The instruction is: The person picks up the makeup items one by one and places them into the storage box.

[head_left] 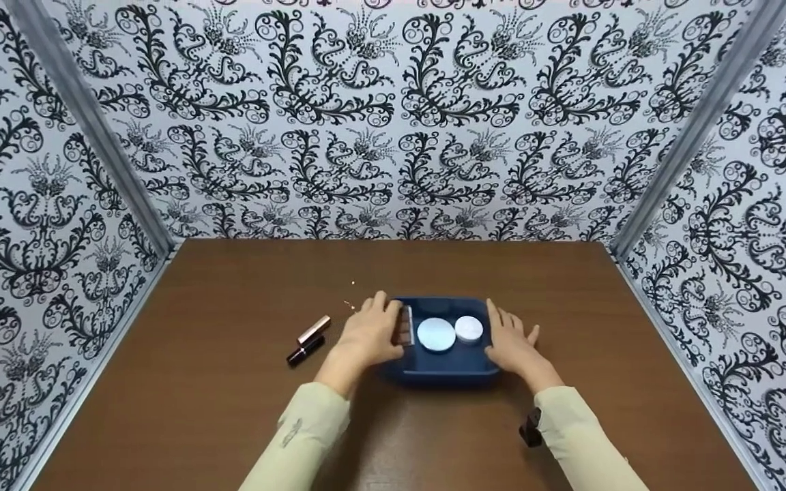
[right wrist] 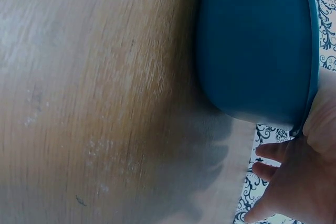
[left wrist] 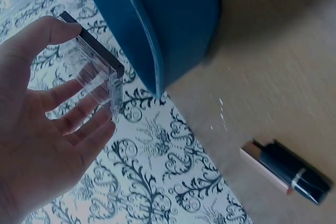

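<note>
My left hand [head_left: 366, 334] pinches a clear plastic case [left wrist: 97, 61] with a dark edge, thumb on one side and fingers on the other. It holds the case upright at the left rim of a blue plastic bin [head_left: 447, 361]. Inside the bin lie a larger white round lid or jar [head_left: 437, 335] and a smaller white round one [head_left: 469, 329]; which kind, I cannot tell. On the bin's right rim is my right hand [head_left: 516, 344], its thumb over the edge and several fingers spread outside. The bin's wall hides part of this grip in the right wrist view.
Left of the bin, a rose-gold tube or cap [head_left: 314, 330] and a black lipstick-like tube [head_left: 306, 352] lie side by side on the brown wooden table [head_left: 229, 409]. Tiny bright specks sit behind them. Patterned walls [head_left: 393, 170] enclose the table's back and sides.
</note>
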`<state>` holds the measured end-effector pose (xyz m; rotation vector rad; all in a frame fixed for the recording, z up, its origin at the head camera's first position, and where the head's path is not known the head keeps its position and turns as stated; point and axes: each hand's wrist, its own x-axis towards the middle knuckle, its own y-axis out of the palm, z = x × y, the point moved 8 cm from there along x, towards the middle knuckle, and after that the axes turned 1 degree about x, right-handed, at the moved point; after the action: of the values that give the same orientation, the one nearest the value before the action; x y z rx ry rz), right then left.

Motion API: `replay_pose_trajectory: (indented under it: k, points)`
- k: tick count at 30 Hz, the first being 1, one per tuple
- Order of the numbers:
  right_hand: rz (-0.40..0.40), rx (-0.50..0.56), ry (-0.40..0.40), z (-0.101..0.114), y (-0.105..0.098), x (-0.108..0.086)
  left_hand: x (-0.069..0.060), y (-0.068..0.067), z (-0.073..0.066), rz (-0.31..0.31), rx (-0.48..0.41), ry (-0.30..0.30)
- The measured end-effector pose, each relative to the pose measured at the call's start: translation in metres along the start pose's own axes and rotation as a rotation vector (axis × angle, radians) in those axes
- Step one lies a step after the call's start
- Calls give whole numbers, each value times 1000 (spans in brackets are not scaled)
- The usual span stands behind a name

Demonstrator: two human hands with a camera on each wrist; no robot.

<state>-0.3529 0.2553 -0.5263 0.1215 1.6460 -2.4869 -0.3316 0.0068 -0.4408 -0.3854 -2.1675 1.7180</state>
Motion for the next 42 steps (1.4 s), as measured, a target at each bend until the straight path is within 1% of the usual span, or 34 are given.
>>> replay_pose_trajectory:
  k: [3,7,15,18,23,26,33,37,42]
  points:
    - [-14,-6,-2,0,1,-1,8,9,-6,40,30,-5]
    - [-20,-8,3,-2,1,-2,19,19,-10,72,60,-10]
    - [-14,-13,7,-3,1,-1,32,39,-12,139,97,-46]
    - [-15,-20,8,-3,0,1,36,44,-12,162,117,-73]
    - [-27,-15,-2,-2,-3,3,43,53,-12,232,174,-126]
    - [-31,-3,-9,-2,-3,2,45,60,-12,269,212,-139]
    - [-35,5,-5,-3,-2,2,46,73,-9,304,240,-170]
    - [-35,13,-6,-1,-1,1,45,78,-9,307,236,-182]
    - [-34,14,-8,1,0,-1,43,81,-12,291,220,-180]
